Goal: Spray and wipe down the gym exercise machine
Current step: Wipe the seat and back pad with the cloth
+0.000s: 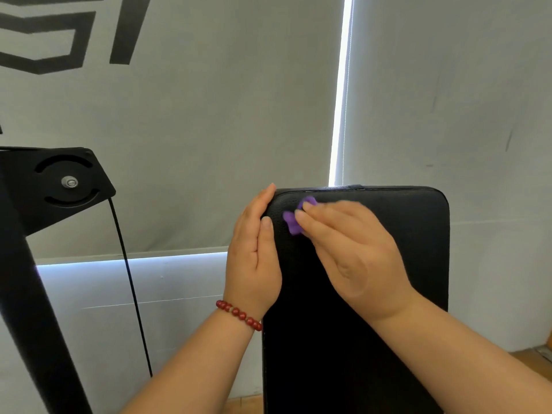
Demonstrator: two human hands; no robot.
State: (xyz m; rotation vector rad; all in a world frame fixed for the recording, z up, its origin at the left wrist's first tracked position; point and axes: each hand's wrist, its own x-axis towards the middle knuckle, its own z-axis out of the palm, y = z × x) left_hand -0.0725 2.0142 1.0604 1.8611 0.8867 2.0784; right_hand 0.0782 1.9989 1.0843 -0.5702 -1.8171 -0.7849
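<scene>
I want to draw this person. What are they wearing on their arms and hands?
No sleeves or gloves show; both forearms are bare. The left hand has a bracelet of round dark-red beads at its wrist. The right hand wears nothing.

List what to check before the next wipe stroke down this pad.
1. Purple cloth pressed on the black pad under the right hand: ok.
2. Left hand rests against the pad's left edge, bracing it: ok.
3. Pad surface below both hands free for a downward stroke: ok.
4. Pad wet with spray: cannot tell.
5. Spray bottle within reach: cannot tell, none in view.
</scene>
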